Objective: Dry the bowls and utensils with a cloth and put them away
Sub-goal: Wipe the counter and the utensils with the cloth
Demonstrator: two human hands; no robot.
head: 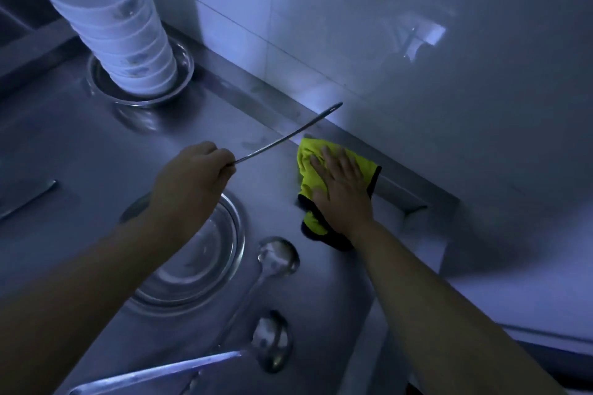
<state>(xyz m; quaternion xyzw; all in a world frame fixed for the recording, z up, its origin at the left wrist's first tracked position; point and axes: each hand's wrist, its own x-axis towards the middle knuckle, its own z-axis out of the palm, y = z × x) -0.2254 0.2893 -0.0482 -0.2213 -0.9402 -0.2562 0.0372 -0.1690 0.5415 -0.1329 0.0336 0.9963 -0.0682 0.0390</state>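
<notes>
Nearest to us, at the bottom edge, lies a ladle [271,343] with its long flat handle running left across the steel counter [96,144]. A second ladle [276,256] lies just beyond it, bowl up, its handle slanting down toward the first.

Our left hand [192,183] is closed on the lower end of a thin metal utensil handle [288,138], pinched between thumb and fingers; the handle rises slantwise to the right, its tip with a hanging hole near the wall. The working end is hidden inside the fist, so we cannot tell what utensil it is. Our right hand [341,191] lies flat with fingers spread, pressed on a yellow-green cloth [309,170] with a dark border, bunched on the counter just beside the raised back ledge.

Under the left forearm sits a shallow steel bowl [205,253], partly covered by the arm. Far left, another flat utensil handle [29,199] lies on the counter. At the back left, a tall stack of white bowls [106,19] stands upright in a steel dish [184,74]; the bowls carry small dark markings too blurred to read. White wall tiles [385,26] rise behind. We see no legible writing.
</notes>
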